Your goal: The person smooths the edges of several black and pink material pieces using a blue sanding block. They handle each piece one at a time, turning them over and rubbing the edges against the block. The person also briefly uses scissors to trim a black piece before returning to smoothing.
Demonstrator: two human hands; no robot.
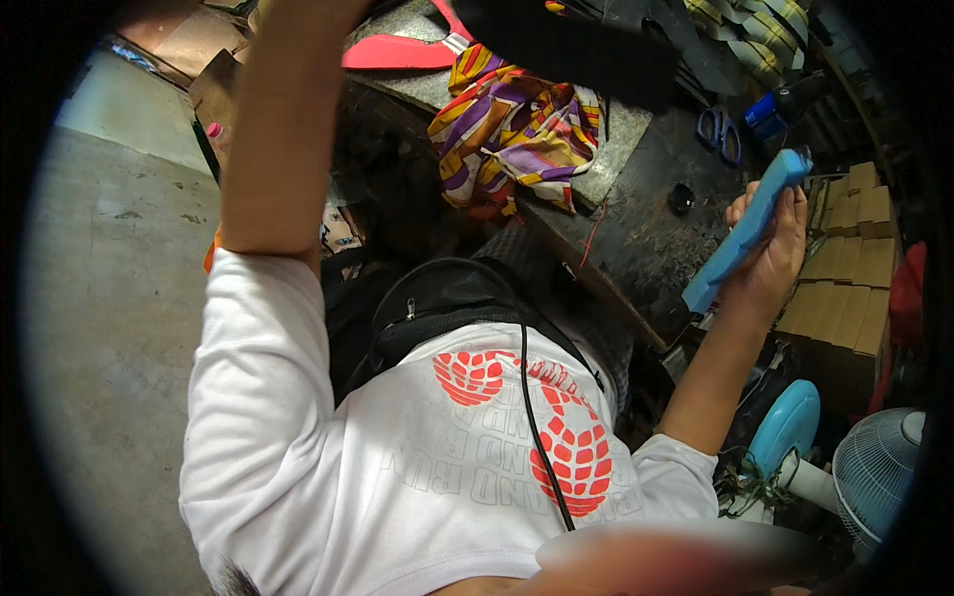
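A long, flat blue strip (747, 230), like foam, is gripped in my right hand (770, 253) over the right side of the dark work table (651, 238). The thumb and fingers close around its middle; its upper end tilts away to the right. My left arm (283, 129) reaches up past the top edge of the picture, so the left hand is out of sight. Blue-handled scissors (718, 135) lie on the table beyond my right hand. A crumpled cloth in purple, yellow and red (522, 134) sits at the table's near left edge.
Behind the cloth are a pinkish-red flat piece (402, 53) and a large black piece (576, 50). Stacked tan blocks (845, 263) stand at the right, above a white fan (874, 472). A small round black container (682, 197) rests on the table.
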